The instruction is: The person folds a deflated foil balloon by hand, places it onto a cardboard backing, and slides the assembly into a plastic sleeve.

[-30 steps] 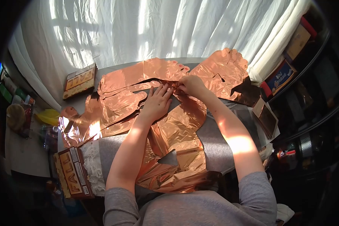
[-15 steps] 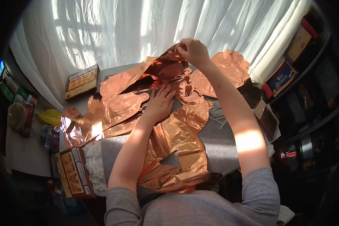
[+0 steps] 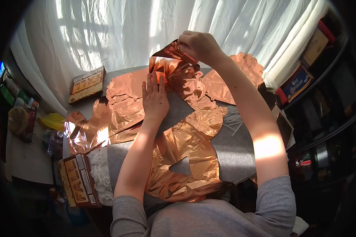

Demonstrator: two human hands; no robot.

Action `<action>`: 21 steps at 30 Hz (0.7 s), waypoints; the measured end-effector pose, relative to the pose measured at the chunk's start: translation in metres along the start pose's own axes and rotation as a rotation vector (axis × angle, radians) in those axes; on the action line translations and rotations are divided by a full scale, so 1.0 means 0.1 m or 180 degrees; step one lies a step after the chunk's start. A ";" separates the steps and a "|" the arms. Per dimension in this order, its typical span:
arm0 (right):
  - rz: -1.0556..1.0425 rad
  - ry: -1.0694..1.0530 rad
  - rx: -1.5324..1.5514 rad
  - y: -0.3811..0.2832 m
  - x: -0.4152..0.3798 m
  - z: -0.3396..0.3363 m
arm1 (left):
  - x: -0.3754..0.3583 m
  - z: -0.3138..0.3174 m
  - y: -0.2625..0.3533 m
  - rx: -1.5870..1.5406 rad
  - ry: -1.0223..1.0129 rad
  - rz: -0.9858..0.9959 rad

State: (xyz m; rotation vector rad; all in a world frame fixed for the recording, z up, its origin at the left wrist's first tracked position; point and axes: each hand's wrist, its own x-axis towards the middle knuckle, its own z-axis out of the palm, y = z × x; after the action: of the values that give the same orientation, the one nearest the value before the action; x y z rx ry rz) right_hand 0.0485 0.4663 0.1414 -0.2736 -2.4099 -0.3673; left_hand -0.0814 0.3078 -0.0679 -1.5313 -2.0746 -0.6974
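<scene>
Flat copper foil balloons cover much of the grey table. My right hand (image 3: 199,45) is closed at the far side, pinching the edge of a raised foil balloon (image 3: 171,53) whose darker red-copper underside shows. My left hand (image 3: 156,100) lies with fingers stretched out, its fingertips against the lower part of that foil. Beside the left hand, more copper foil (image 3: 124,108) spreads to the left. Closest to my body rests a foil balloon with a triangular hole (image 3: 201,170), its surface wrinkled. Another foil balloon (image 3: 221,85) with a scalloped end lies under my right forearm.
Packages printed "FALL" lie at the back left (image 3: 87,86) and front left (image 3: 80,179). White curly strands (image 3: 101,172) sit by the front one. Thin white sticks (image 3: 233,118) lie at right. A white curtain (image 3: 118,31) hangs behind the table; a dark shelf (image 3: 328,126) stands right.
My right hand has moved up and slightly left, lifting the foil edge. My left hand has slid left and away from me, baring more grey tabletop between the balloons.
</scene>
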 end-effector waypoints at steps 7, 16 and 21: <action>-0.1601 -0.0157 -0.0375 -0.16 -0.21 -0.17 | 0.06 -0.03 0.00 0.0266 0.0130 0.0365; 0.0197 -0.0004 0.0840 -0.07 -0.49 -0.34 | -0.17 0.27 -0.17 0.0087 -0.0539 -0.0515; 0.1616 0.1010 0.1214 0.38 -0.49 -0.58 | -0.21 0.51 -0.23 0.0197 0.0130 -0.0451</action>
State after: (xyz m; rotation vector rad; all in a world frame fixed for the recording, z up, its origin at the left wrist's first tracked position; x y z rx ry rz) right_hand 0.1303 0.4784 0.1592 -0.5848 -1.9583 0.2599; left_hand -0.1016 0.3195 -0.1234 -1.3361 -2.1690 -0.7026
